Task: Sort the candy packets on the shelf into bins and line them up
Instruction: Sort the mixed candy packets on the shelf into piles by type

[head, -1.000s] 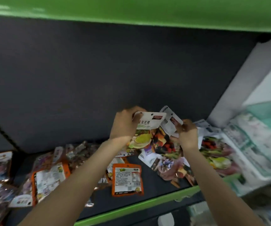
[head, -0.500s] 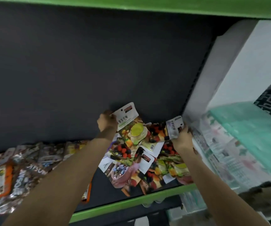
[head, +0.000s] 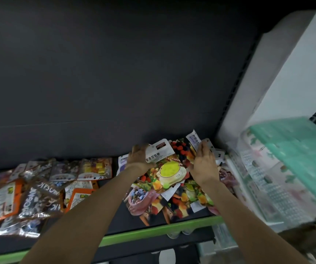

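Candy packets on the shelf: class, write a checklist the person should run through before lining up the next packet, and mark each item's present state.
1. Left hand grips the top packet at its white header: ok.
2. Right hand is on the fruit-print pile: ok; whether it pinches a packet: cannot tell.
3. Fruit-print pile squared up: not ok, packets overlap at angles.
4. Orange-edged packets and silver packets at left kept apart: not ok, they are mixed.
5. Bins in view: not ok, none is visible.
6. Packets inside the green shelf edge: ok.
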